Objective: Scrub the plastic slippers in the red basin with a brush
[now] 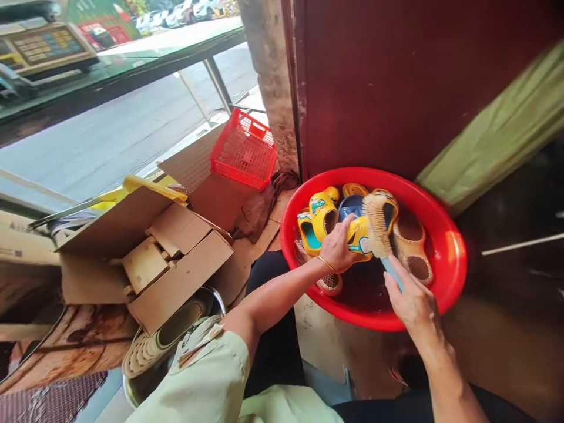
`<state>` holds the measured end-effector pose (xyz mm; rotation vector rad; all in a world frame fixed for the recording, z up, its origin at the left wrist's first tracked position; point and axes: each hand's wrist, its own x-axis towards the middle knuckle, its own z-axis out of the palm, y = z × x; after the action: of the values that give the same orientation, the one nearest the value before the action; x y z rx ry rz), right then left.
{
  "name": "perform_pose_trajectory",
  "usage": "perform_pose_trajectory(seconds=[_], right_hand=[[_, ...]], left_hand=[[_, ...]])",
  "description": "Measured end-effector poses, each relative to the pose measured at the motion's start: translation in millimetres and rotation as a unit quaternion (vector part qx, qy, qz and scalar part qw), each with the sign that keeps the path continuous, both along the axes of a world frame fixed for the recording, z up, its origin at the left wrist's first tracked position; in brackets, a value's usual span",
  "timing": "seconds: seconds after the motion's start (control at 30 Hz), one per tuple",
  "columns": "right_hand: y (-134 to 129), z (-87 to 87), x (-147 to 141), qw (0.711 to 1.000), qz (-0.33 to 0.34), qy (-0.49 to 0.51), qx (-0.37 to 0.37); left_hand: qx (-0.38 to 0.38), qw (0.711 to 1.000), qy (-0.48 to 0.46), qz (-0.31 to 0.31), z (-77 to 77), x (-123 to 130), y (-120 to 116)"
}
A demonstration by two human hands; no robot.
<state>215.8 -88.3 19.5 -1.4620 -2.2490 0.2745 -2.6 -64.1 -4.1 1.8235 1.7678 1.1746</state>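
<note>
My left hand (338,247) is closed on a yellow slipper (360,230) over a red basin (453,258). In my right hand (412,296) is a scrub brush (378,220) with a light blue handle and pale bristles; its bristles are against or just beside the slipper's front. Around them in the basin lie more slippers: a yellow one with a green print (321,208), a blue one (350,205) and a brown and tan pair (410,247). Dark water (365,291) shows at the basin's near side. My fingertips on the slipper are partly hidden.
Left of me an open cardboard box (180,282) holds wooden pieces. Behind it stands a red plastic crate (244,150) beside a dark cloth (259,211). A metal pot (132,376) is near my left elbow. A dark red door (423,82) rises behind the basin.
</note>
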Motion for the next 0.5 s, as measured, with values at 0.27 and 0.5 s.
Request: perform_pose_trajectory(seconds=[0.27,0.5], right_hand=[[-17,-13.5,8,0.998,-0.046,0.021,-0.035],[-20,-8.3,-12,0.998,-0.017,0.056,0.009]], left_hand=[[-0.044,0.99,-0.123,0.057,7.2,-26,17],[-0.084,0.964,-0.251,0.019,-11.6,-10,17]])
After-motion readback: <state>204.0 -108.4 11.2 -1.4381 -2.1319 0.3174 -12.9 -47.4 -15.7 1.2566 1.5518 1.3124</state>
